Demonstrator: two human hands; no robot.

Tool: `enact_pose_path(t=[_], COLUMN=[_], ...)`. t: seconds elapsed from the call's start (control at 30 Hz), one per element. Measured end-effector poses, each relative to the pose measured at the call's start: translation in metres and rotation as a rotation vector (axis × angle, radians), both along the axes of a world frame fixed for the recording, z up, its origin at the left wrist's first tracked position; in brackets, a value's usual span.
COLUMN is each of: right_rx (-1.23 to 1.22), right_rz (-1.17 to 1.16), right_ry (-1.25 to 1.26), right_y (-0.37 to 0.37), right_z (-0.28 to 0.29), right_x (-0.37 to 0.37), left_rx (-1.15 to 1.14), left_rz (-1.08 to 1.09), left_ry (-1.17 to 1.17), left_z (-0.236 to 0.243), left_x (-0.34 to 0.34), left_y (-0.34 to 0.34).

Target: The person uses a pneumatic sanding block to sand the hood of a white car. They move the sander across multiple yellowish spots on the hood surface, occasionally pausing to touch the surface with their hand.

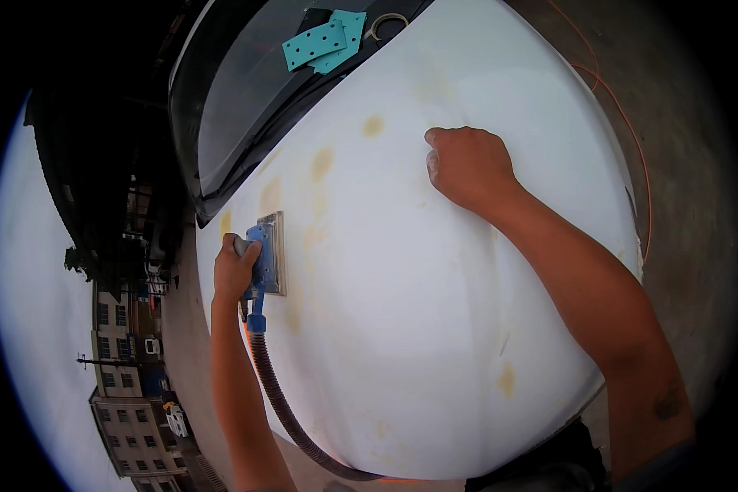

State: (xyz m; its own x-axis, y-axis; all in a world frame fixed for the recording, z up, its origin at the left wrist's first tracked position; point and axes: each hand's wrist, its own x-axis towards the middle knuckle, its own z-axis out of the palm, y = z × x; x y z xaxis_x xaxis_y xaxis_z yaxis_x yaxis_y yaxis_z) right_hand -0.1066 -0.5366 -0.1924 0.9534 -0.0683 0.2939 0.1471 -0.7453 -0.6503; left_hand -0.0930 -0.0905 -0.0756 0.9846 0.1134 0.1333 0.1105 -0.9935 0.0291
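A white car hood (402, 328) with several yellowish patches spreads out below me. On its left side my left hand (236, 266) is closed around the grip of a blue sander (264, 254) with a rectangular pad. Whether the pad presses flat on the paint, I cannot tell. From the sander's lower end a dark ribbed hose (279, 398) curves down along the hood's near left edge. My right hand (471, 168) is closed in a fist over the hood's upper right part, its curled fingers dusted white. No object shows in it.
Teal perforated sanding sheets (316, 45) lie at the windshield's base, beside a tape roll (389, 26). An orange hose (644, 180) runs over the floor to the right of the hood. Buildings (131, 410) and parked vehicles stand beyond on the left.
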Motion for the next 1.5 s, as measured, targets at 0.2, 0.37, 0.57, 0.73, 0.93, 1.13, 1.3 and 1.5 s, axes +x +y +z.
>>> enact_pose_path(t=[0.2, 0.37, 0.57, 0.73, 0.93, 1.13, 1.3, 1.5], right_rx=[-0.041, -0.062, -0.048, -0.035, -0.058, -0.041, -0.048, -0.025], right_rz=[0.06, 0.019, 0.032, 0.047, 0.061, 0.116, 0.093, 0.14], right_ry=[-0.031, 0.009, -0.02, -0.015, 0.024, -0.01, 0.064, 0.034], right_y=[0.017, 0.004, 0.013, 0.013, 0.002, 0.018, 0.002, 0.021], right_z=[0.003, 0.009, 0.005, 0.002, 0.001, -0.008, 0.0, -0.003], right_x=[-0.001, 0.001, -0.002, 0.0, 0.0, 0.008, 0.007, 0.006], left_rx=[0.013, 0.074, 0.049, 0.036, 0.068, -0.021, 0.044, 0.052], left_rz=[0.083, -0.011, 0.038, 0.076, 0.006, 0.021, -0.06, 0.056], left_ry=[-0.058, -0.04, -0.078, -0.059, -0.028, -0.095, -0.012, -0.069], left_z=[0.008, 0.015, 0.018, 0.017, 0.016, 0.017, 0.013, 0.025], left_x=[0.05, 0.045, 0.105, 0.12, 0.112, 0.134, 0.111, 0.147], left_y=[0.083, -0.011, 0.019, 0.012, -0.031, 0.046, -0.042, 0.062])
